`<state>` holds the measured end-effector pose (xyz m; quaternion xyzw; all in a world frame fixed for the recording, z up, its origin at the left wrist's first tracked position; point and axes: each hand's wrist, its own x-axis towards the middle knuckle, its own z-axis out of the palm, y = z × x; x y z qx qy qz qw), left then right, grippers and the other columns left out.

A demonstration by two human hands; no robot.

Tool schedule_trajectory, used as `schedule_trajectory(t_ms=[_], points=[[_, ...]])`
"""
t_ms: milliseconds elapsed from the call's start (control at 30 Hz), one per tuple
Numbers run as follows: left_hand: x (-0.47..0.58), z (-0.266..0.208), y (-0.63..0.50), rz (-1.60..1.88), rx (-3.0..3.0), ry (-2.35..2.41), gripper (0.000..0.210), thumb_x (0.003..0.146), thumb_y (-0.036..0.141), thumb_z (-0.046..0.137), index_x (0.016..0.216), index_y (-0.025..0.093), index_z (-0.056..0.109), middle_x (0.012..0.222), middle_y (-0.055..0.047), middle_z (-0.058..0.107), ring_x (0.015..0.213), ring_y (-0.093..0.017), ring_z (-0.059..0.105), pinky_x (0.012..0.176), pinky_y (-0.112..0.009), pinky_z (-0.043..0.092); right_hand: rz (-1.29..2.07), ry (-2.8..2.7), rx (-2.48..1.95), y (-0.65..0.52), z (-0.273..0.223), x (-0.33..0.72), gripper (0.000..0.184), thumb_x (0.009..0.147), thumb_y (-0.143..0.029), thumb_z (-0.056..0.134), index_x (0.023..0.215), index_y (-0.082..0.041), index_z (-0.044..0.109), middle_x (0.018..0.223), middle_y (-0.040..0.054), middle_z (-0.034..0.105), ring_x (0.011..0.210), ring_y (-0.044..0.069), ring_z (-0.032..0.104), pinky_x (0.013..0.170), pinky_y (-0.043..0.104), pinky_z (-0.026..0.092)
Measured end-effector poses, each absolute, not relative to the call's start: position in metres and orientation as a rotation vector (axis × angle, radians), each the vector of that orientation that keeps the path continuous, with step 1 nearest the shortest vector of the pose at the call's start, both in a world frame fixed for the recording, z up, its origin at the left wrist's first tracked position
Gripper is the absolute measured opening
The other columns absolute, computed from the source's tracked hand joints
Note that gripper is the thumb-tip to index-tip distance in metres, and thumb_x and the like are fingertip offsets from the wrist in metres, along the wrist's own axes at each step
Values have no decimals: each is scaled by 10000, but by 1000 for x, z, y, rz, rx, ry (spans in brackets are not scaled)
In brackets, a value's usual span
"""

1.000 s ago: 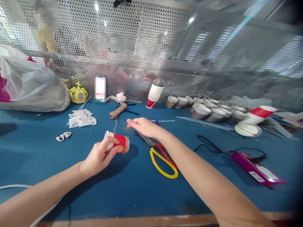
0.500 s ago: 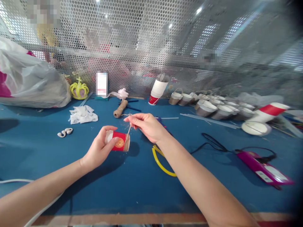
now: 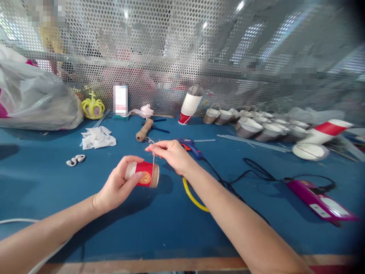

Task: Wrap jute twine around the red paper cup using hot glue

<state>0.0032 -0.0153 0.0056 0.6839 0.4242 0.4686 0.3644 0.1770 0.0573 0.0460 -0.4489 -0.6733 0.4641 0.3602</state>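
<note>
There was the left hand (image 3: 115,186), wrapped snugly about the red-and-white paper cup (image 3: 146,168), thumb pressed across the front near the gold print, fingers over the top; the cup itself hid whatever the far fingertips were doing. It lay sideways in the grip, above the blue table (image 3: 142,236), its twine-wound end toward the right hand (image 3: 172,155). And that hand had thumb and forefinger pinched together on the twine (image 3: 154,160), the strand running straight down to the cup; its lower fingers were tucked away, too hard to make out. The twine spool (image 3: 145,130) lay just beyond. Half covered by the right hand sat a glue gun (image 3: 196,151), while a yellow handle (image 3: 192,196) vanished under the forearm, and the left edge cut off a plastic bag (image 3: 42,95).
</note>
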Motion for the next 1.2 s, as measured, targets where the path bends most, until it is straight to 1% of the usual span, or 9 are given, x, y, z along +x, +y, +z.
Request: schedule_trajectory(t_ms=[267, 433, 600, 667, 767, 833, 900, 1033, 1200], points=[[4, 6, -19, 1290, 1790, 1066, 199, 828, 254, 498, 1017, 202, 469, 784, 5, 571, 558, -79, 454, 531, -184, 405, 1268, -1730, -1206, 54, 44, 176, 285, 722, -388, 590, 799, -141, 711, 590, -12, 586, 505, 77, 416, 508, 225, 306], [3, 4, -20, 1319, 1801, 1078, 200, 833, 249, 493, 1025, 202, 462, 823, -5, 574, 573, -80, 459, 540, -185, 411, 1327, -1720, -1196, 52, 40, 174, 237, 717, -344, 595, 766, -142, 710, 619, -1, 612, 544, 82, 462, 534, 219, 334], [4, 6, -20, 1351, 1745, 1077, 195, 819, 276, 513, 994, 195, 482, 797, -1, 561, 561, -78, 449, 523, -180, 401, 1383, -1747, -1195, 53, 30, 170, 295, 724, -408, 579, 798, -149, 701, 723, 33, 667, 657, 124, 556, 556, 224, 380], [5, 8, -18, 1339, 1647, 1073, 207, 813, 304, 522, 982, 190, 484, 742, 14, 543, 537, -71, 436, 502, -172, 391, 1265, -1825, -1277, 55, 29, 171, 320, 741, -433, 555, 783, -147, 693, 670, 29, 657, 610, 125, 558, 526, 226, 374], [7, 9, -12, 1320, 1409, 1088, 254, 802, 350, 537, 993, 193, 475, 659, 43, 510, 503, -61, 439, 477, -159, 383, 945, -1896, -1436, 58, 33, 174, 326, 749, -454, 542, 754, -145, 648, 562, 7, 602, 491, 110, 520, 482, 232, 361], [7, 8, -6, 1345, 1245, 1084, 284, 797, 382, 535, 999, 195, 464, 642, 49, 514, 495, -63, 465, 471, -161, 395, 876, -1885, -1457, 55, 39, 178, 323, 778, -458, 503, 762, -150, 597, 585, 16, 603, 470, 109, 531, 476, 236, 387], [7, 7, -3, 1361, 1147, 1083, 307, 787, 395, 544, 1002, 195, 455, 643, 47, 533, 501, -69, 492, 474, -167, 410, 936, -1932, -1393, 46, 46, 179, 311, 812, -443, 454, 763, -156, 563, 640, 42, 630, 512, 123, 580, 501, 244, 433], [7, 5, -3, 1350, 1158, 1095, 321, 782, 403, 550, 1010, 199, 452, 653, 45, 556, 510, -74, 508, 477, -169, 407, 933, -2089, -1257, 24, 52, 174, 184, 780, -323, 514, 763, -155, 589, 744, 83, 682, 677, 173, 643, 621, 282, 489], [8, 5, -7, 1365, 1291, 1173, 295, 795, 384, 538, 1008, 190, 473, 667, 46, 539, 512, -65, 461, 495, -172, 391, 851, -2066, -1272, 12, 50, 165, 139, 755, -243, 524, 782, -145, 619, 793, 92, 696, 694, 182, 652, 662, 291, 502]])
